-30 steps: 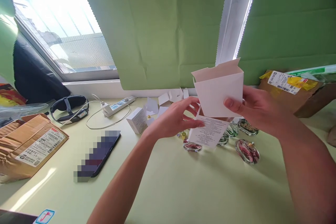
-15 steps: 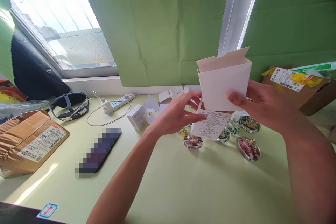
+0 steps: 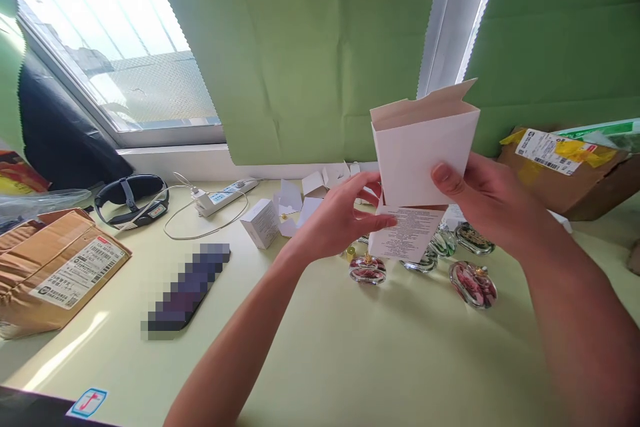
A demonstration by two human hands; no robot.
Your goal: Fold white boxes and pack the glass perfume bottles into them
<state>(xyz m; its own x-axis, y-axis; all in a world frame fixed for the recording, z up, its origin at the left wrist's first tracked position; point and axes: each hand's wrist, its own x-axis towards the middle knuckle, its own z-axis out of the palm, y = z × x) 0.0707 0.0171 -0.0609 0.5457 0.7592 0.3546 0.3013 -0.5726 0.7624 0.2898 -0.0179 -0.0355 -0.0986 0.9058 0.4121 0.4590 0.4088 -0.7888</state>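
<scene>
Two hands hold one white box (image 3: pixel 423 153) in the air above the pale green table (image 3: pixel 350 360), in front of the green blind (image 3: pixel 300 47). The box stands upright, with its long axis running from 12 to 6 o'clock. Its open mouth and raised flaps are at 12, and a printed panel (image 3: pixel 407 235) hangs from its underside at 6. Whether that panel is a flap of the box or a loose sheet cannot be told.

The right hand (image 3: pixel 483 203) comes in from 4 o'clock and clamps the box's right side. Its thumb lies flat on the front face and its fingers are hidden behind. The left hand (image 3: pixel 335 220) sits at 8 o'clock of the box, the nearer of the two to the panel. Its fingers are narrowed to a pinch, with the thumb tip on the panel's upper left corner and the index finger curled by the box's lower left corner. The panel thus lies toward 3 o'clock from the left fingertips.

Several small glass bottles lie on the table directly under the box. One with a pink fill (image 3: pixel 367 269) is at 7 o'clock and another (image 3: pixel 473 283) is at 5. Well apart at 9 o'clock are a small closed carton (image 3: pixel 261 223), a power strip (image 3: pixel 225 197), a phone (image 3: pixel 187 290) and a brown parcel (image 3: pixel 55 267).
</scene>
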